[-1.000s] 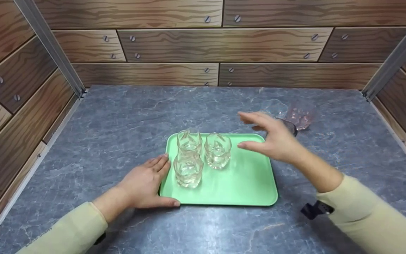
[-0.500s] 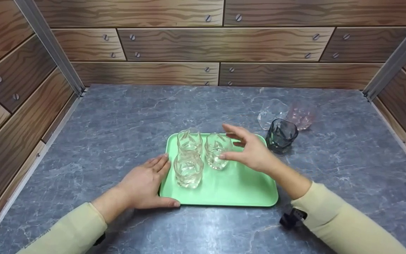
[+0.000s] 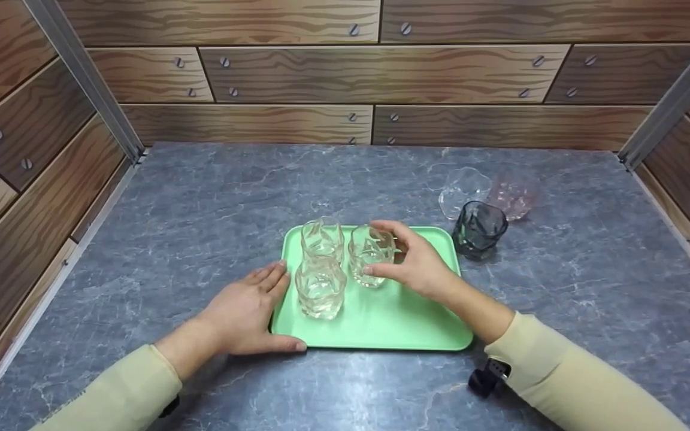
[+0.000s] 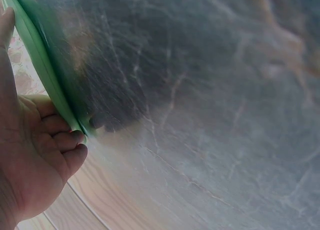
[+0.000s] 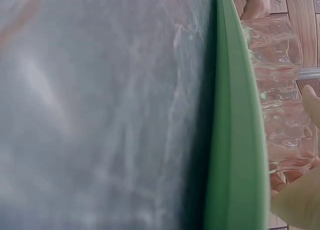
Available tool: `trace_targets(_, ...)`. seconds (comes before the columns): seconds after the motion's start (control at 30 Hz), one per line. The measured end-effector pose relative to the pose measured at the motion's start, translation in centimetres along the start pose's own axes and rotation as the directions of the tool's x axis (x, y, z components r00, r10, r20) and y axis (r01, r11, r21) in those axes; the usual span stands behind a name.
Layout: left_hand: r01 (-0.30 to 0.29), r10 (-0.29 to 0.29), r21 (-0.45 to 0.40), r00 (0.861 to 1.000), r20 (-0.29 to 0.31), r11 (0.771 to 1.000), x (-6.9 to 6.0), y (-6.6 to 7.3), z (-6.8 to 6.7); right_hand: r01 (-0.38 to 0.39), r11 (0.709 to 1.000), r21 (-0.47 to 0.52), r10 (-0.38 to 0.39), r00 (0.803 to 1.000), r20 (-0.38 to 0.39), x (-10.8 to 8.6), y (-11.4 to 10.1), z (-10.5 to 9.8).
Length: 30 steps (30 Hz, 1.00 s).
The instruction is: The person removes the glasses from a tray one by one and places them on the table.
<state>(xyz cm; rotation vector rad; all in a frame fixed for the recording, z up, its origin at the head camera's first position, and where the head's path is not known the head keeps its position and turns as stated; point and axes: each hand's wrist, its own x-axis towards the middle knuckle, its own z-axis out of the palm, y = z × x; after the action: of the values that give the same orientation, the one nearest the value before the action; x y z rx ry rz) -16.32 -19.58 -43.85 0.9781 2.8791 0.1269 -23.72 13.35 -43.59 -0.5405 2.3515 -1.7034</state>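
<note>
My left hand (image 3: 239, 314) rests against the left edge of the green tray (image 3: 405, 326), its thumb lying along the near left corner. In the left wrist view its fingers (image 4: 62, 132) touch the tray's rim. On the tray stand three clear glasses with faceted sides: a back left glass (image 3: 321, 236), a front left glass (image 3: 320, 293) and a right-hand glass (image 3: 364, 254). My right hand (image 3: 420, 263) holds the right-hand glass, thumb in front and fingers behind. That glass stands upright, partly covered by the hand.
Right of the tray's far corner stands a dark grey glass (image 3: 480, 227) on the marbled table (image 3: 213, 197). Behind it are a clear glass (image 3: 462, 194) and a pink glass (image 3: 513, 197). Wood-patterned walls (image 3: 297, 75) enclose the table at the back and sides.
My right hand has moved left and down from beside the dark glass to the right-hand glass on the tray, and its fingers have closed round it. The left hand has stayed put.
</note>
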Motion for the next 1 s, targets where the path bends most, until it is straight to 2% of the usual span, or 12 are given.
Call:
trace_targets(0.17,-0.005,0.005,0.002,1.0,-0.013,1.0,0.0,0.0,0.0,-0.002,1.0,-0.026,0.001,1.0,-0.03,-0.2,0.1,0.3)
trace_targets(0.33,0.006,-0.006,-0.006,1.0,-0.001,1.0,0.0,0.0,0.0,0.001,0.998,-0.061,-0.004,0.998,-0.058,-0.4,0.1,0.6)
trace_targets(0.63,0.01,-0.01,-0.005,1.0,0.005,1.0,0.0,0.0,0.1,-0.003,0.997,-0.079,-0.003,0.997,-0.075,-0.7,-0.1,0.8)
trace_targets(1.0,0.021,-0.021,-0.003,1.0,0.016,1.0,0.0,0.1,0.1,-0.025,0.999,-0.041,0.02,0.993,-0.117,-1.0,-1.1,-0.1)
